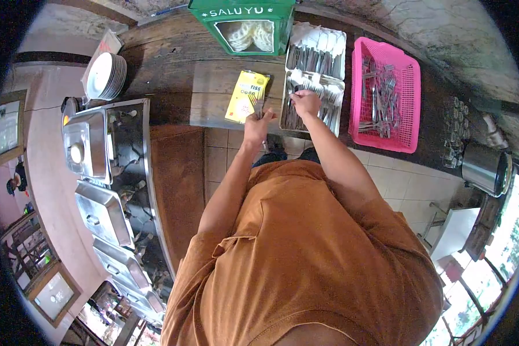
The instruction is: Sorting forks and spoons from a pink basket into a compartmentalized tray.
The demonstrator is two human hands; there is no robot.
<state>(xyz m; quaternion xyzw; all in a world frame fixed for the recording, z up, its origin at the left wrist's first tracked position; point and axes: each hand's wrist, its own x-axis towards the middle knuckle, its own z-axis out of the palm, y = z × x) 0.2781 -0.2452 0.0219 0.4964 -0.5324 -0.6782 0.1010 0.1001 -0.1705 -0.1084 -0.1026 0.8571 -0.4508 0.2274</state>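
My left hand is closed around the handles of metal forks, their tines pointing away from me and a handle end showing below the fist. Beneath the tines lies a yellow tissue pack on the wooden counter. My right hand is over the left side of the nearer cutlery tray, fingers bent together among the cutlery. What its fingertips pinch, if anything, is too small to tell. White tissue-wrapped cutlery lies in this tray. Right behind it stands a second tray with similar wrapped cutlery.
To the right sits a pink plastic basket with loose metal cutlery. A green box with crackers behind its window stands at the back. Stacked white plates and steel chafing dishes are on the left; glasses are far right.
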